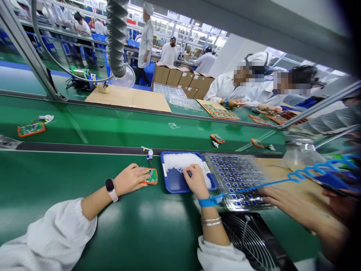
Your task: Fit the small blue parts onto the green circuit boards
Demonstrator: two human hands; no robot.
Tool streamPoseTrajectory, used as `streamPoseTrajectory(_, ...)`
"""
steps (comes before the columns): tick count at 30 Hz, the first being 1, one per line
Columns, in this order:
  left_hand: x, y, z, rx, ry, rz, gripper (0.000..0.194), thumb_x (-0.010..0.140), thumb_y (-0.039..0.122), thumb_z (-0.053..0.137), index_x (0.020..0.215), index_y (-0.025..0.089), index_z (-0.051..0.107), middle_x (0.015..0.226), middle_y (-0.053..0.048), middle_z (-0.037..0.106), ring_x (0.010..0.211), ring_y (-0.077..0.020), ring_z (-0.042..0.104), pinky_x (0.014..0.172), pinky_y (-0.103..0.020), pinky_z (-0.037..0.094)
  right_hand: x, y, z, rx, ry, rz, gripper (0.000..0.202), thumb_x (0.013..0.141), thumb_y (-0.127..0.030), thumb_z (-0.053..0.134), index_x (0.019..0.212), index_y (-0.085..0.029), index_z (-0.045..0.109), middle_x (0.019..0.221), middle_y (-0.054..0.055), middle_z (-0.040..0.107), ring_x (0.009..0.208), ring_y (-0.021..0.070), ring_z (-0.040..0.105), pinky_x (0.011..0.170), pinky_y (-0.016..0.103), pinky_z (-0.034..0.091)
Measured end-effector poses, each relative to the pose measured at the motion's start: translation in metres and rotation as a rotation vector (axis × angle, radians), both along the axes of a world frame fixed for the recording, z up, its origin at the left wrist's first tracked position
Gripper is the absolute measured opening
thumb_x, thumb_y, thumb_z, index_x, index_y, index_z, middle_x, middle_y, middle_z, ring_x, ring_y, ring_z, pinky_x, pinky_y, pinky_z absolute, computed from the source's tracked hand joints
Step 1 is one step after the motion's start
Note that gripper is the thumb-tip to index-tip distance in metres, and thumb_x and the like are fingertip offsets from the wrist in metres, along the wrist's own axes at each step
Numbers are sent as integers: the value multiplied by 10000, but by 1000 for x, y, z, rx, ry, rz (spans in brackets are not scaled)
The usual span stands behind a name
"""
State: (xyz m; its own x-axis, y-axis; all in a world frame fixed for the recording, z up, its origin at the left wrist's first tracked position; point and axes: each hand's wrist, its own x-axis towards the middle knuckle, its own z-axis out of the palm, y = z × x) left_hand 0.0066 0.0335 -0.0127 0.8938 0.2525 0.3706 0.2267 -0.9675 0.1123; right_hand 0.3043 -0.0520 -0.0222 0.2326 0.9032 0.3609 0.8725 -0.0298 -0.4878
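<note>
My left hand lies with its fingers over the left part of a green circuit board with an orange edge on the green bench. A small white part is joined to the board by thin wires. My right hand is over a blue tray that holds small white pieces. Its fingers are bent together at the edge of the white heap; what they hold, if anything, is too small to make out. A blue wrist strap with a coiled cord is on my right wrist.
Right of the blue tray is a clear tray of small blue parts, with another person's hand at its edge. A black fan stands in front. Boards lie on the green belt beyond. A duct hangs above.
</note>
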Motion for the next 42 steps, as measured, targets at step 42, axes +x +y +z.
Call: streamPoseTrajectory(42,9,-20,12,-786,-107,350,86,755,144,578,701,165,641,781,-9,663,743,-149,599,716,-251,435,-142,-5,-2,-63,427,326,169,817,-176,434,671,-199,516,887,71,507,890,195,513,806,355,439)
